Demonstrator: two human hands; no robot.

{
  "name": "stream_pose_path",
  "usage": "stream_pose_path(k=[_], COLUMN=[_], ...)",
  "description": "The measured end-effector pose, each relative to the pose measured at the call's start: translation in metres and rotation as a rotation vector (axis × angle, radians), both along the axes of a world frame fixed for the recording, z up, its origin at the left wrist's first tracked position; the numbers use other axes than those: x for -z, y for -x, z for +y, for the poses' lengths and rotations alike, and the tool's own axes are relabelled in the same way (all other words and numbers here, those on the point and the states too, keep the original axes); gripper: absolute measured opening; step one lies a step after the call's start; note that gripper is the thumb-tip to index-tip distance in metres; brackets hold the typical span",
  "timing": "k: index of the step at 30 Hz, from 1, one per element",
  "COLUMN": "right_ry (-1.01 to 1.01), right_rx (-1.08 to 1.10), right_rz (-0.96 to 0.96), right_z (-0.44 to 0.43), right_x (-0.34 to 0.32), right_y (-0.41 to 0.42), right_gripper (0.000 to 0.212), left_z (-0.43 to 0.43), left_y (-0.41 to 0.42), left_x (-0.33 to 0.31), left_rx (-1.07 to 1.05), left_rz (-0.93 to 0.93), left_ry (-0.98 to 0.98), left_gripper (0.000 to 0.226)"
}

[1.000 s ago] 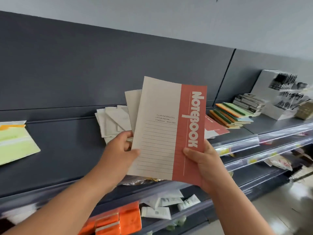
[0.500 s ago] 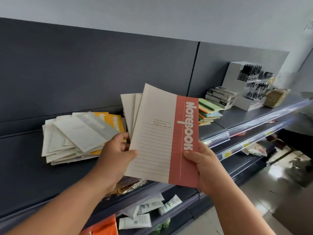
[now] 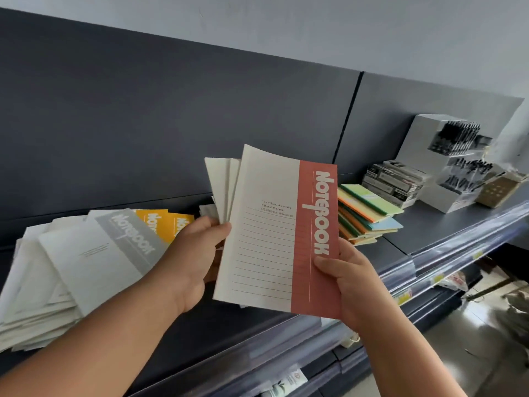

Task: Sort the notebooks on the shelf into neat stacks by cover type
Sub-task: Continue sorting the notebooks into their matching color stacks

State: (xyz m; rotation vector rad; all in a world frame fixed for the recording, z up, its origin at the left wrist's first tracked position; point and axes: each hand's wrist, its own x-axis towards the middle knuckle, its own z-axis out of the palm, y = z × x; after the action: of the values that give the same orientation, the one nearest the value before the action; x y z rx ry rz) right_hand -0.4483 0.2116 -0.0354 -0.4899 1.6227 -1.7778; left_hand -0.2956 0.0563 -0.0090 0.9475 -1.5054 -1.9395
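Note:
I hold a cream notebook with a red band [image 3: 274,233] upright in front of the shelf. My right hand [image 3: 347,285] grips its lower right edge. My left hand [image 3: 194,259] grips its left edge together with a fan of cream notebooks [image 3: 221,181] behind it. On the shelf at the left lies a loose pile of pale notebooks [image 3: 57,282], the top one with a grey band [image 3: 128,239]. Yellow-banded notebooks [image 3: 166,224] show behind that pile.
A stack of coloured notebooks [image 3: 369,216] lies right of the held one. Farther right stand a stack of dark boxes [image 3: 392,181], a white pen display [image 3: 449,161] and a brown box [image 3: 499,190]. Dark shelf [image 3: 423,233], price rail along its front edge; lower shelves below.
The view has swung left and the pale pile now fills the left side. The held notebooks sit a little further right, over the gap between the piles. Both hands keep their grip.

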Motion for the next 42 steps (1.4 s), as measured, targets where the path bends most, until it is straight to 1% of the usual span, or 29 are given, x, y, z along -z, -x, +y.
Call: stream_pose_path(k=[5,11,14,17,19,21,23,26,30,33,36,37,39,41,42], right_ry=[-0.064,-0.105,-0.137,-0.156,-0.165,-0.183,-0.229,-0.306,-0.384,-0.44,-0.545,-0.533,-0.422,-0.264,-0.193], right_rx=[-0.113,-0.242,-0.269,-0.294,-0.312,-0.341,-0.362,-0.358,-0.32,-0.301,-0.314,-0.324,-0.391,-0.489,-0.54], right_rz=[0.058,0.173,0.247,0.248,0.243,0.262,0.356,0.572,0.785,0.867,1.103,1.143,1.122,1.021,0.933], right_z=[-0.021,-0.041,-0.044,-0.046,-0.049,-0.052,-0.056,-0.061,-0.07,-0.071,-0.069,-0.068,-0.069,-0.07,-0.073], right_x=[0.007,0.009,0.009,0.012,0.013,0.01,0.007,0.014,0.024,0.022,0.016,0.011,-0.001,-0.009,-0.011], right_y=[0.036,0.089,0.112,0.134,0.146,0.156,0.161,0.165,0.165,0.16,0.15,0.143,0.126,0.108,0.099], right_gripper=[0.027,0.025,0.02,0.022,0.024,0.02,0.018,0.015,0.022,0.034,0.058,0.062,0.061,0.056,0.053], left_z=[-0.006,0.006,0.016,0.024,0.029,0.033,0.034,0.037,0.036,0.034,0.036,0.036,0.038,0.039,0.039], left_y=[0.021,0.054,0.072,0.086,0.088,0.087,0.083,0.076,0.066,0.058,0.053,0.053,0.051,0.049,0.047], left_x=[0.007,0.015,0.021,0.021,0.019,0.016,0.01,0.002,-0.011,-0.021,-0.025,-0.024,-0.022,-0.02,-0.02], left_rx=[-0.101,-0.309,-0.411,-0.515,-0.59,-0.655,-0.719,-0.792,-0.882,-0.928,-0.893,-0.869,-0.82,-0.778,-0.764], left_rz=[-0.037,-0.028,0.004,0.076,0.098,0.097,0.085,0.058,0.042,0.058,0.046,0.038,0.029,0.038,0.043], left_ry=[-0.023,-0.012,-0.05,-0.081,-0.069,-0.045,-0.022,0.031,0.142,0.181,0.197,0.192,0.159,0.113,0.094], left_gripper=[0.018,0.02,0.02,0.021,0.021,0.022,0.022,0.021,0.025,0.026,0.025,0.023,0.021,0.022,0.022])
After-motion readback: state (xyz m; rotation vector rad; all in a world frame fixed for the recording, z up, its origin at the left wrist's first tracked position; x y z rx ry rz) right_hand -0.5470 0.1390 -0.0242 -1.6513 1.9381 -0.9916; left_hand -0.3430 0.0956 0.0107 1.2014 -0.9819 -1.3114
